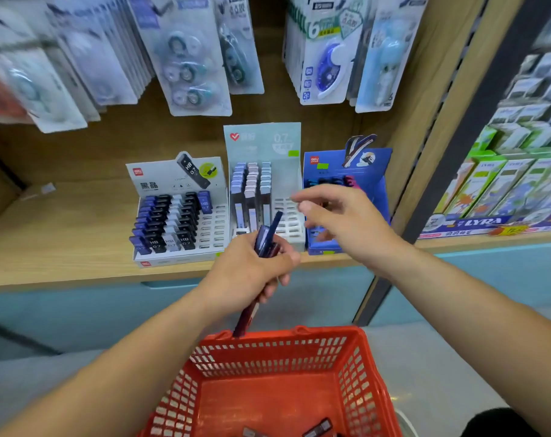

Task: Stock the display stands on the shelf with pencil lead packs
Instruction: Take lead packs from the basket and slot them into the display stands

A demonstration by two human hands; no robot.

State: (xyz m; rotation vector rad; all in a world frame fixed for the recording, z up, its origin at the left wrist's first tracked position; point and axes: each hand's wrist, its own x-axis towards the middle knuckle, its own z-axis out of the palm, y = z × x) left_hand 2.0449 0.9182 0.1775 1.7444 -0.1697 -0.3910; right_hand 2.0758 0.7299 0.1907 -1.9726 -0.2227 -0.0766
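The left hand (252, 272) curls its fingers round a bundle of lead packs (263, 242), gripping it at centre frame above the red basket (267, 357) at 6 o'clock. At the bundle's 12 o'clock the middle stand (264, 143) sits on the shelf (63, 241), between the white stand (160, 178) at 10 o'clock and the blue stand (378, 171) at 2 o'clock. The right hand (340, 219) hovers before the blue stand, thumb and forefinger close; through the blur I cannot tell whether they pinch anything.

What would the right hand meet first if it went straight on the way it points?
Likely the empty slots of the middle display stand; the right hand points left toward them. Depth is unclear.
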